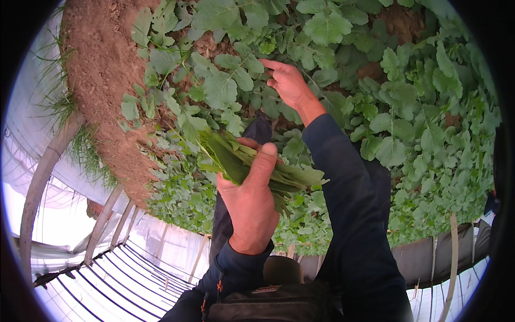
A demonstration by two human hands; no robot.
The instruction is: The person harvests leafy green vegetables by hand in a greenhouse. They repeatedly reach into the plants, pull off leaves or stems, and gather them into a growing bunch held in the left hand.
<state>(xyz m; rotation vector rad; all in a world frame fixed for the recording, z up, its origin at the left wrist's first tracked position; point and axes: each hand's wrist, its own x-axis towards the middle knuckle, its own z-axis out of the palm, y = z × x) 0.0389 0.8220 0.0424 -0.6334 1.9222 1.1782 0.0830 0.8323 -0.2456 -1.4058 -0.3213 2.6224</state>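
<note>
My left hand (253, 197) is closed around a flat bundle of picked green leaves (237, 161), the thumb pressing on top. The leaves stick out on both sides of the fist. Farther forward, my right hand (287, 82) reaches in among the growing leafy plants (223, 86). Its index finger points out over a lobed leaf (253, 63), and the other fingers are partly bent. Nothing shows between its fingers. Whether the fingertip touches the leaf is not clear.
Dense leafy plants (402, 120) spread to the right. Bare soil (108, 92) edges the bed at left, beside grass tufts (90, 153) and plastic sheeting (44, 92). Curved poles (44, 173) support the greenhouse wall. A dark shoe (258, 129) stands among the plants.
</note>
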